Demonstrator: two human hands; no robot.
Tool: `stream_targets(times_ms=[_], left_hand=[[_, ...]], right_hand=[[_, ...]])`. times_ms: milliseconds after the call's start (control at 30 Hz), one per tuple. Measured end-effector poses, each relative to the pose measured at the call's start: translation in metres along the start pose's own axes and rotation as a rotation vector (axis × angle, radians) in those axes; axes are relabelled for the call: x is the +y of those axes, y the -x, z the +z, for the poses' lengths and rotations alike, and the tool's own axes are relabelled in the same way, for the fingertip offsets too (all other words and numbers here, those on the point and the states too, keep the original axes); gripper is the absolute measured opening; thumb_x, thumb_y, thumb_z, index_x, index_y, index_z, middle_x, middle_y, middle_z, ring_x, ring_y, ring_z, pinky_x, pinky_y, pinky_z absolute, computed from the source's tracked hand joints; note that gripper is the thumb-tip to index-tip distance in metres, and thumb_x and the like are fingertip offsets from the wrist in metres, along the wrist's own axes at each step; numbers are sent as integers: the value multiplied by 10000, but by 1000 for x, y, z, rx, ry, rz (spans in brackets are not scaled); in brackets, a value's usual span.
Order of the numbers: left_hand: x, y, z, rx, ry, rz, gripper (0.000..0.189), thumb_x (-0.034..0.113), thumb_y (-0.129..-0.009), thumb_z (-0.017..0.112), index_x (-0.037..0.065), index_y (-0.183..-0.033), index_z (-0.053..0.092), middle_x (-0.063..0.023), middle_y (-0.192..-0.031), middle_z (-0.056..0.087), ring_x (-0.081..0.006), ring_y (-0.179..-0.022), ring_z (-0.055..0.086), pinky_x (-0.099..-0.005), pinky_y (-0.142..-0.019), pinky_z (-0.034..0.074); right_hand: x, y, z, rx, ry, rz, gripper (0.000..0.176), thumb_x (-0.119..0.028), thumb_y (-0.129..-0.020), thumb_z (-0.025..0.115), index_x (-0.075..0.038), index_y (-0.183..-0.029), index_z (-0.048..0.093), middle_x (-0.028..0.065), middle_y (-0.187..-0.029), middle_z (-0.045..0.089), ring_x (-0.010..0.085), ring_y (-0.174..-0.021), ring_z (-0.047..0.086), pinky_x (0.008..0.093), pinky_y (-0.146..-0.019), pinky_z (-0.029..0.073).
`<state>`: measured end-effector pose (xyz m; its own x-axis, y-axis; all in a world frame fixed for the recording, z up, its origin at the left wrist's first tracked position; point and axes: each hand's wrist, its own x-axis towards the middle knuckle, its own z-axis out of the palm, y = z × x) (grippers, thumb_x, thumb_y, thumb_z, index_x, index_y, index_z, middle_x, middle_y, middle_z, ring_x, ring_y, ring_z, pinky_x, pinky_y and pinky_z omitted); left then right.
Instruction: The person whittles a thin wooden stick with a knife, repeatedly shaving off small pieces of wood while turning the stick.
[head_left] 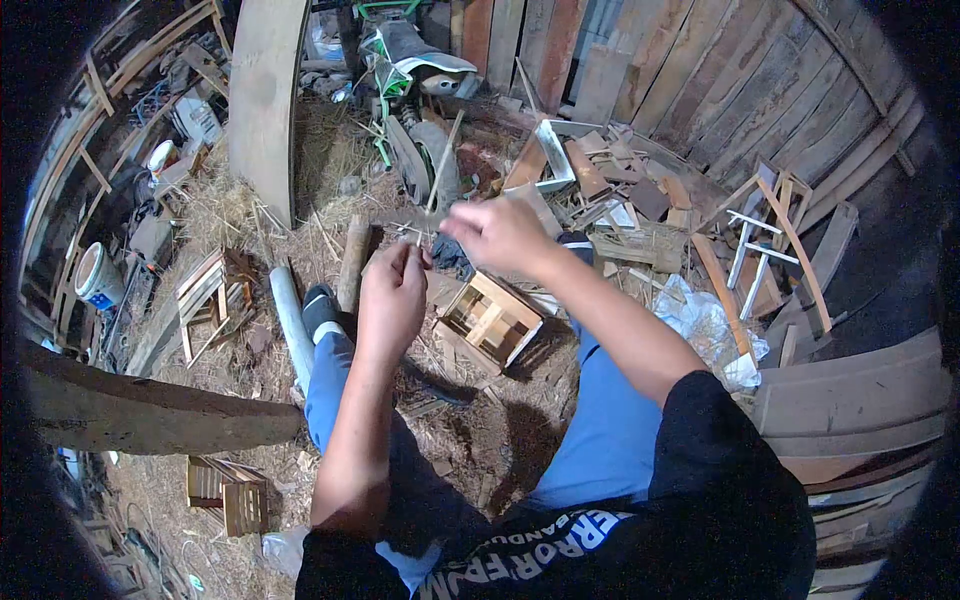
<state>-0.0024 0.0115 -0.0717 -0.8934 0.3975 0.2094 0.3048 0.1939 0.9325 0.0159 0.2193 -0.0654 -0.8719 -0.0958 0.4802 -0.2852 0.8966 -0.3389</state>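
My left hand (394,288) is raised in front of me with its fingertips pinched together. Whatever sits in the pinch, if anything, is too small to name. Close by and a little higher, my right hand (503,236) has its fingers curled together, slightly blurred, and I cannot make out anything in them. The two hands are apart. Below them, between my legs, a small open wooden slatted crate (489,320) stands on the straw-covered ground, with neither hand visibly touching it. A dark cloth-like bundle (452,257) lies just beyond the crate.
Wooden frames (214,294) and a second crate (228,494) stand on the left. A short log (353,262) lies near my left foot. Scrap wood (640,180), a plastic bag (697,322) and a white wooden frame (752,262) are at right. A motorcycle (410,70) stands behind.
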Motion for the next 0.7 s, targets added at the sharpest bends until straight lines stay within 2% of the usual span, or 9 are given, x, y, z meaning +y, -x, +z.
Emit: stream_targets(times_ms=[33, 133, 167, 400, 467, 533, 600, 633, 700], left_hand=[[1, 4, 1, -2, 16, 11, 245, 126, -1034, 529, -39, -887, 634, -115, -679, 588, -164, -630, 552, -340, -606, 447], [5, 6, 1, 5, -1, 0, 242, 135, -1044, 512, -27, -914, 638, -60, -667, 565, -125, -618, 518, -320, -583, 430], [10, 4, -5, -6, -5, -40, 236, 134, -1044, 511, -23, -920, 638, -52, -665, 561, -119, -614, 512, -316, -578, 426], [14, 9, -7, -70, 2, -94, 220, 130, -1027, 514, -5, -892, 624, -21, -641, 530, -99, -579, 473, -302, -541, 386], [13, 12, -4, -107, -51, -85, 226, 135, -1033, 520, -6, -888, 622, -22, -644, 532, -93, -583, 469, -300, -539, 380], [7, 13, -1, -112, -2, -80, 222, 135, -1040, 526, -2, -892, 619, -25, -645, 534, -98, -590, 473, -308, -545, 385], [11, 14, -4, -127, 56, -137, 228, 137, -1047, 525, 2, -889, 617, -17, -643, 521, -98, -595, 477, -306, -553, 390], [14, 14, -7, -145, 72, -187, 235, 140, -1055, 517, 8, -885, 613, -11, -668, 510, -93, -614, 477, -294, -566, 392], [10, 14, -11, -110, 17, -83, 243, 147, -1061, 515, 8, -887, 610, -7, -692, 503, -85, -627, 472, -285, -569, 388]], right_hand=[[-9, 5, 1, -19, -68, -111, 407, -485, -976, 600, -130, -783, 643, 143, -651, 649, 383, -630, 666, 501, -567, 508], [6, -1, -3, -4, 5, -143, 399, -470, -978, 603, -131, -772, 643, 138, -655, 655, 377, -624, 669, 502, -566, 507], [13, -7, -3, 39, 17, -43, 385, -463, -983, 597, -134, -788, 648, 142, -659, 661, 378, -625, 673, 503, -566, 509], [9, -4, -7, 22, 71, -23, 438, -506, -991, 570, -128, -785, 649, 166, -664, 660, 391, -655, 687, 515, -593, 531], [45, -21, -10, 70, 31, 46, 416, -483, -992, 581, -122, -801, 655, 159, -650, 647, 395, -656, 684, 527, -582, 509], [37, -19, -18, -44, 14, 127, 391, -472, -987, 590, -128, -820, 669, 168, -661, 651, 399, -665, 683, 523, -590, 513], [19, 0, -13, 24, 45, -134, 363, -462, -985, 594, -139, -848, 686, 172, -679, 663, 391, -668, 685, 508, -598, 525], [18, 2, -11, 62, 40, -66, 328, -449, -988, 591, -159, -894, 712, 175, -689, 669, 385, -665, 686, 509, -608, 527], [53, -14, -6, 19, -46, 55, 321, -470, -987, 583, -200, -952, 753, 152, -683, 680, 368, -651, 688, 510, -626, 535]])
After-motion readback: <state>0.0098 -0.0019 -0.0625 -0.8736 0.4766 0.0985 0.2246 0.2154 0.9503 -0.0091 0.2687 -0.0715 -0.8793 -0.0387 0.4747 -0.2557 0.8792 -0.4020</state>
